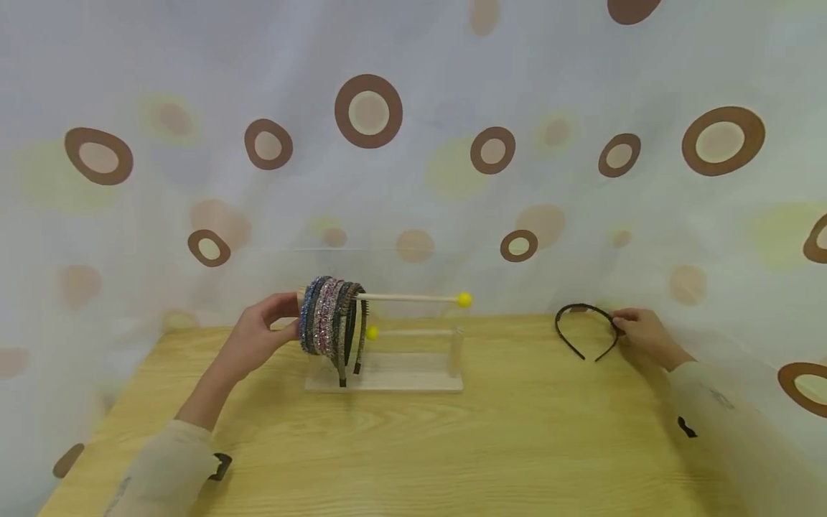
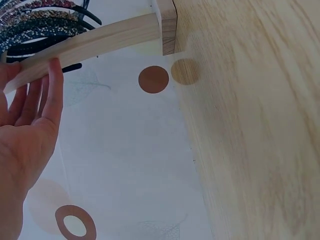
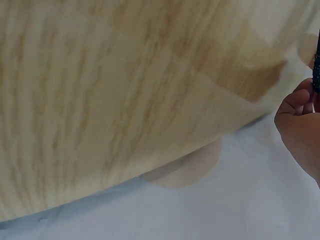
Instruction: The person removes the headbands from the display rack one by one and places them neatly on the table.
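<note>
Around the wooden post [image 2: 115, 37] of a headband stand [image 1: 384, 387], my left hand [image 1: 253, 339] curls its thumb and fingers, as the left wrist view shows. Several glittery headbands [image 1: 327, 316] in blue, pink, silver and dark tones hang bunched on the upper rod [image 1: 413, 297], beside that hand. Off to the right, my right hand [image 1: 646, 334] pinches one side of a black headband [image 1: 583, 306], its two ends pointing down. Only a dark textured piece of this headband [image 3: 316, 72] shows at the edge of the right wrist view.
A yellow ball [image 1: 464, 300] caps the upper rod, and another yellow ball [image 1: 372, 333] tips the lower rod. The stand rests on a wood-grain tabletop [image 1: 413, 452]. Behind it hangs a pale sheet [image 1: 426, 64] with brown rings.
</note>
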`<action>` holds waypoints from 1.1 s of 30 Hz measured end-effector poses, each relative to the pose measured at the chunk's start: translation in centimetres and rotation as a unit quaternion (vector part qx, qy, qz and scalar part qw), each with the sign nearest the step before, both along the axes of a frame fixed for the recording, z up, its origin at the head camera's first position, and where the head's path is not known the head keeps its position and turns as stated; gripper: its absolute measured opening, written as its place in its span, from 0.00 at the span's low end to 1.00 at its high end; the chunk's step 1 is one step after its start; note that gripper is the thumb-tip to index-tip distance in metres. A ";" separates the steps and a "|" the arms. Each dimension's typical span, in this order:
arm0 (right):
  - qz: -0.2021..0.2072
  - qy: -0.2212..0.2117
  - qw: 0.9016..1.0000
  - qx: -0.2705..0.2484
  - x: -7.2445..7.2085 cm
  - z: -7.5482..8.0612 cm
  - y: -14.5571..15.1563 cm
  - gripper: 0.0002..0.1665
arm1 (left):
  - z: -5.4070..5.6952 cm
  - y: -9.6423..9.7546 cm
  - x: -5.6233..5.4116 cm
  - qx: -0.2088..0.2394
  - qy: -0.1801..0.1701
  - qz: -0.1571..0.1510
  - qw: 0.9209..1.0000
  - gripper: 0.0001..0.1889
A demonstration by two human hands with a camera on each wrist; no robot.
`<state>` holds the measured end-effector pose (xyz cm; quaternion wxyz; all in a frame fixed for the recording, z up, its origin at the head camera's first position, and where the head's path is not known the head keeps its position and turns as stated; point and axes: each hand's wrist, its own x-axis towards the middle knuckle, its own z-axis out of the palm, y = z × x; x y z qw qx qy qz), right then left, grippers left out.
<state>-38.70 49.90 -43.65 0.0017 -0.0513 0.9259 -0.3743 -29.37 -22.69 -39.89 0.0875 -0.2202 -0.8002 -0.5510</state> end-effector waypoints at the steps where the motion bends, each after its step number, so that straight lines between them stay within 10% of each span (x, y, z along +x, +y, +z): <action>1: -0.006 0.004 1.000 0.014 0.2 0.0 0.2 0.28 | -0.1 0.2 -0.1 0.007 -0.001 -0.006 1.000 0.24; 15: -0.086 0.037 0.994 0.054 0.5 0.6 1.7 0.29 | -0.2 0.9 0.3 0.019 0.011 -0.026 0.999 0.24; 33: 0.014 0.095 0.995 0.007 3.8 9.9 -12.0 0.34 | -0.5 -0.1 -0.5 -0.030 0.040 0.012 0.999 0.25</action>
